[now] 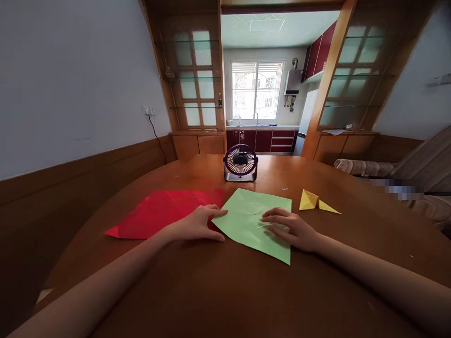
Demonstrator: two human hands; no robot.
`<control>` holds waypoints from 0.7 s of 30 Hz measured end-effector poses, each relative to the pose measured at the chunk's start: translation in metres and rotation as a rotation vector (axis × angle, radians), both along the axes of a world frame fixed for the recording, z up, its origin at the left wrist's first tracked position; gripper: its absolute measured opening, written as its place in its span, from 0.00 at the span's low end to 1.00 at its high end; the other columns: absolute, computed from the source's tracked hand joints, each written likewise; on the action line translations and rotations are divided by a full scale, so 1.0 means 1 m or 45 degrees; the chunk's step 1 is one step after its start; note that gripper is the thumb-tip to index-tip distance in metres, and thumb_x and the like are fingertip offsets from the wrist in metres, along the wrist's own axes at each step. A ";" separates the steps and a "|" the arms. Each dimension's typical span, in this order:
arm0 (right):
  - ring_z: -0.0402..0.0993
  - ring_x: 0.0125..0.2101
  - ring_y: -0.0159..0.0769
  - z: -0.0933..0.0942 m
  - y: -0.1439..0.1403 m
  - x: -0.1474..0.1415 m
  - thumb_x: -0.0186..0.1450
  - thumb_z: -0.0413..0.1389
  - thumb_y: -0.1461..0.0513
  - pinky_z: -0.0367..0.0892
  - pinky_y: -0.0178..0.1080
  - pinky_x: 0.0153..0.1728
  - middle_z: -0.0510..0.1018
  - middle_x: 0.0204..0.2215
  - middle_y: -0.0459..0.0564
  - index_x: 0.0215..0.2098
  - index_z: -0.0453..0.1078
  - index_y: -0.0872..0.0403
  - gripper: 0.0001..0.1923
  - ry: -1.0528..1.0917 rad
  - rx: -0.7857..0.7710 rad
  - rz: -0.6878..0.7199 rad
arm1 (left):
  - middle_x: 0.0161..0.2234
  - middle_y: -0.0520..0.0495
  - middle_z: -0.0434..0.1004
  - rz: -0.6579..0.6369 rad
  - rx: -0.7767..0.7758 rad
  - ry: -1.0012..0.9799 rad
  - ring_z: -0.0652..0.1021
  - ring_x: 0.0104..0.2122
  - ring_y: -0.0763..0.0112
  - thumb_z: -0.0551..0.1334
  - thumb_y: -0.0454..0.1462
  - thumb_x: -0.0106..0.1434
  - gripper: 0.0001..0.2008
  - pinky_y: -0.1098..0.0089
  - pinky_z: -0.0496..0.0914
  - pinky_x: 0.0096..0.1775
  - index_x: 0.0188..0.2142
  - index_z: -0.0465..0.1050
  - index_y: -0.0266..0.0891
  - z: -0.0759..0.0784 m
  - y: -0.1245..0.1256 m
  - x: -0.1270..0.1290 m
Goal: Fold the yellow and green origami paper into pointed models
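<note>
- The green paper sheet [255, 220] lies flat on the wooden table [218, 291], turned like a diamond, just in front of the small desk fan [240, 163].
- The left hand [197, 224] comes in along a long outstretched forearm and rests palm down at the green sheet's left corner; its fingers are spread and loose, pressing the edge rather than gripping anything.
- The right hand [294, 229] lies flat on the right half of the green sheet, fingers extended toward its centre crease, open and holding nothing.
- Both forearms reach from the near table edge and angle inward toward the green sheet.
- A red paper sheet [162, 213] lies left of the green sheet, touching or slightly under its left corner beneath the left hand.
- A folded yellow paper piece [315, 202] sits right of the green sheet, apart from it.
</note>
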State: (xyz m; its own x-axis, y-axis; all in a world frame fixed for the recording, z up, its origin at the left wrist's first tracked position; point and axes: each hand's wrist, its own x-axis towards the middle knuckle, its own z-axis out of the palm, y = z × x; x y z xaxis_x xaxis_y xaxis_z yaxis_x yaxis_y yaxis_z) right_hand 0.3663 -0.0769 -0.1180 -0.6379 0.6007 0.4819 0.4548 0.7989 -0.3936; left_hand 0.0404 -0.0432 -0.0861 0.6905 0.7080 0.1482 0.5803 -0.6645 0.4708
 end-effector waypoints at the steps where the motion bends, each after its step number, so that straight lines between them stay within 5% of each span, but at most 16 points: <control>1: 0.72 0.47 0.38 0.001 -0.002 0.000 0.71 0.49 0.58 0.70 0.43 0.48 0.73 0.47 0.55 0.54 0.69 0.50 0.16 -0.019 -0.014 0.037 | 0.44 0.43 0.74 0.000 0.010 0.005 0.75 0.43 0.62 0.67 0.52 0.55 0.34 0.66 0.69 0.43 0.58 0.68 0.42 0.000 0.000 0.001; 6: 0.70 0.48 0.40 0.008 -0.007 0.000 0.70 0.52 0.55 0.67 0.46 0.50 0.73 0.49 0.55 0.57 0.68 0.50 0.19 -0.183 -0.059 0.109 | 0.40 0.44 0.74 0.011 0.114 0.065 0.74 0.41 0.61 0.62 0.54 0.60 0.28 0.66 0.68 0.41 0.55 0.72 0.41 0.000 -0.001 0.002; 11: 0.69 0.50 0.42 0.011 -0.009 0.000 0.69 0.53 0.54 0.65 0.47 0.52 0.72 0.51 0.55 0.57 0.68 0.49 0.20 -0.260 -0.074 0.113 | 0.44 0.44 0.74 0.015 0.366 0.193 0.71 0.47 0.57 0.60 0.53 0.63 0.22 0.56 0.64 0.50 0.51 0.76 0.47 -0.001 -0.001 0.001; 16: 0.69 0.51 0.41 0.010 -0.008 0.001 0.69 0.53 0.53 0.65 0.47 0.53 0.73 0.50 0.55 0.55 0.70 0.50 0.19 -0.250 -0.066 0.124 | 0.55 0.43 0.69 -0.174 0.745 0.180 0.67 0.56 0.54 0.60 0.47 0.65 0.13 0.48 0.54 0.58 0.43 0.79 0.49 -0.004 -0.001 0.000; 21: 0.69 0.51 0.42 0.009 -0.008 0.001 0.69 0.52 0.53 0.65 0.48 0.53 0.72 0.51 0.55 0.54 0.70 0.50 0.18 -0.259 -0.053 0.071 | 0.43 0.46 0.78 -0.405 0.767 0.157 0.76 0.43 0.65 0.56 0.39 0.69 0.12 0.59 0.63 0.53 0.46 0.77 0.45 -0.007 -0.003 0.004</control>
State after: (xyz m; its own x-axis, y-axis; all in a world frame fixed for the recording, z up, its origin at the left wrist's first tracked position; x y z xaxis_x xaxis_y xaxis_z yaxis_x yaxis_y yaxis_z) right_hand 0.3677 -0.0846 -0.1092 -0.7524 0.5782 0.3155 0.4834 0.8101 -0.3317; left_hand 0.0440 -0.0466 -0.0927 0.8878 0.2875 0.3595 0.3398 -0.9361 -0.0905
